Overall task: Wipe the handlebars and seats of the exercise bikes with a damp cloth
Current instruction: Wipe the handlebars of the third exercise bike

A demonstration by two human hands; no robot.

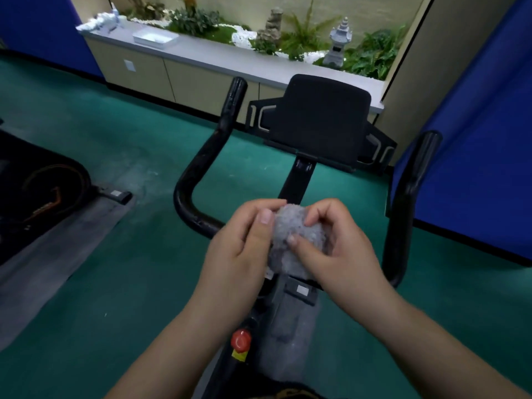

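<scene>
above the bike's centre post, both hands bunch a grey cloth (290, 240).
left hand (239, 249) closed on the cloth's left side, thumb on top; right hand (336, 246) closed on its right side, fingertips (291, 239) pressing into the wad. cloth sits between the two hands, in front of the black handlebars (201, 165), not touching them. console (319, 122) beyond, red knob (241, 340) below, green floor (115, 269), white tray (155, 38) on the far counter (218, 57).
</scene>
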